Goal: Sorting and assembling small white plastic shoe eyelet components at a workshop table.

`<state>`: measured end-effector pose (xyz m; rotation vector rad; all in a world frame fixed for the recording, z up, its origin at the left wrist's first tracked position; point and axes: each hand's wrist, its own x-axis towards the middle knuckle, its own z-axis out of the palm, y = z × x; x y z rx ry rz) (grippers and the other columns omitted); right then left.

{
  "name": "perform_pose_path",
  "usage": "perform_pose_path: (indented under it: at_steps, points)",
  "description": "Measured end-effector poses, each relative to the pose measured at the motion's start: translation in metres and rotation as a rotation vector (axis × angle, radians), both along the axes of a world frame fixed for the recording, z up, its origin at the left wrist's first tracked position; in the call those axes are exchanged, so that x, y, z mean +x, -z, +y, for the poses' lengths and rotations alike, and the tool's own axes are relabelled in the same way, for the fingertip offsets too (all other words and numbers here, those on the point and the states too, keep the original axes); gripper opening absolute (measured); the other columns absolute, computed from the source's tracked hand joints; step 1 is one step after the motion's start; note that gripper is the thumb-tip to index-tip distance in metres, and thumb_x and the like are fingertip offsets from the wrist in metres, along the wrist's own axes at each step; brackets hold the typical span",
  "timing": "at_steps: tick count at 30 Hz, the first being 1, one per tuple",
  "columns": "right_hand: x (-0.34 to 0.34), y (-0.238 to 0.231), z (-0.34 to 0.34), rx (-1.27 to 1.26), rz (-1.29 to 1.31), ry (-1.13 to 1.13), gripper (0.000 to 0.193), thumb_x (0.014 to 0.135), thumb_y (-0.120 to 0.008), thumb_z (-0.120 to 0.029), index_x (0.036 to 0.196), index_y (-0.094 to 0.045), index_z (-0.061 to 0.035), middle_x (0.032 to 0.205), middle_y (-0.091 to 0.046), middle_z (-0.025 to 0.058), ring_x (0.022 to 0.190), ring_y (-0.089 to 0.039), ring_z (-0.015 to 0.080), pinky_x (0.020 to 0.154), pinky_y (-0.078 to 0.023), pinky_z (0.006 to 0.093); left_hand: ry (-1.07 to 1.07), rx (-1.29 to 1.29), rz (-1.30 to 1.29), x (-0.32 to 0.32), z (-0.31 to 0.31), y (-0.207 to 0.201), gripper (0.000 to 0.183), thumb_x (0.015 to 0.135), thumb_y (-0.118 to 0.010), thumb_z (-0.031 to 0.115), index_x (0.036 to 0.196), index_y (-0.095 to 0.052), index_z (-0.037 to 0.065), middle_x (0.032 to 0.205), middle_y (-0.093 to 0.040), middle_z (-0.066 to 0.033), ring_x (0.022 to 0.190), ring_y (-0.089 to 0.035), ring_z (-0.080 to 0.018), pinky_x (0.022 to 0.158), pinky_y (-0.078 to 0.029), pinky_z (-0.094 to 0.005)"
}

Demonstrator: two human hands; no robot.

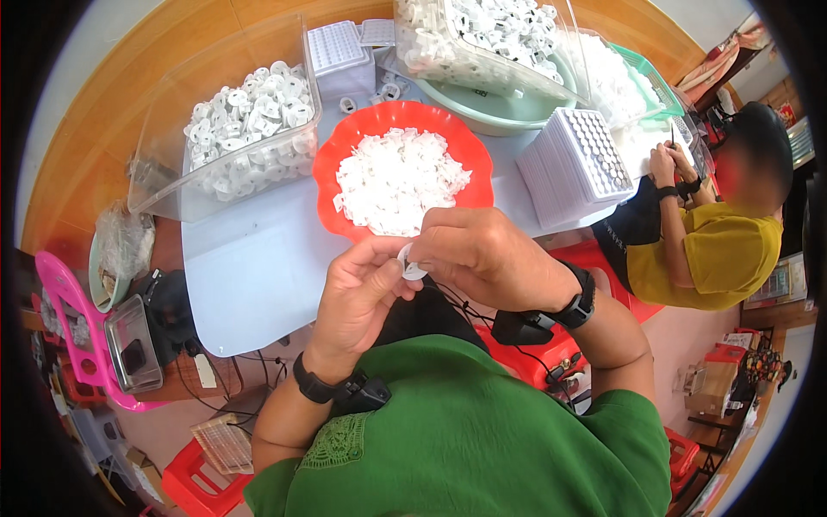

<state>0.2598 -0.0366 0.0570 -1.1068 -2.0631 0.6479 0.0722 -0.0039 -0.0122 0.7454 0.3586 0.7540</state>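
Just in front of my body, a small round white plastic piece [414, 271] with a cut-out sits between my two hands. My left hand [366, 289] pinches it between thumb and fingers from the left. From the right, my right hand [469, 250] has its fingers closed at the piece's upper edge; whether a second small part is in them is hidden. Right behind my hands stands a red scalloped bowl [332, 194] heaped with small white plastic pieces [401, 177]. At the left, a clear plastic bin [185, 185] holds many round white parts with dark centres [258, 116].
On the light blue table [250, 284], stacked white trays [551, 172] of round parts stand right. Farther back are another clear bin [517, 73] over a pale green basin [482, 112] and white stacked trays [336, 52]. A person in yellow [698, 258] works at far right.
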Motion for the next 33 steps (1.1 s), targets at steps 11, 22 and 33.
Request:
perform_pose_path:
  at_steps: [11, 22, 33]
  points:
    - [-0.008, 0.018, -0.006, 0.138, -0.054, 0.216, 0.011, 0.074, -0.066, 0.000, 0.078, -0.056, -0.0007, 0.069, -0.056, 0.0108, 0.062, -0.058, 0.0281, 0.052, -0.044, 0.0344, -0.043, 0.089, 0.107, 0.002, -0.002, -0.001, 0.023, 0.093, -0.055, 0.009, 0.113, -0.060, -0.002, 0.094, -0.063, -0.0072, 0.080, -0.060, -0.0118, 0.070, -0.050, -0.0242]
    - [-0.009, 0.016, -0.008, 0.155, -0.110, 0.221, 0.014, 0.072, -0.063, -0.001, 0.074, -0.049, -0.0033, 0.070, -0.052, 0.0102, 0.062, -0.056, 0.0297, 0.049, -0.043, 0.0380, -0.046, 0.118, 0.112, 0.004, -0.003, 0.001, 0.025, 0.093, -0.055, 0.010, 0.113, -0.059, -0.003, 0.095, -0.064, -0.0084, 0.079, -0.060, -0.0127, 0.069, -0.050, -0.0245]
    - [-0.020, 0.025, -0.022, -0.033, 0.138, 0.451, 0.014, 0.075, -0.067, 0.000, 0.083, -0.056, -0.0015, 0.073, -0.058, 0.0105, 0.061, -0.059, 0.0261, 0.050, -0.044, 0.0336, -0.120, 0.232, 0.163, 0.007, -0.003, -0.009, 0.024, 0.090, -0.058, 0.005, 0.111, -0.059, -0.006, 0.094, -0.064, -0.0098, 0.079, -0.062, -0.0135, 0.068, -0.051, -0.0242]
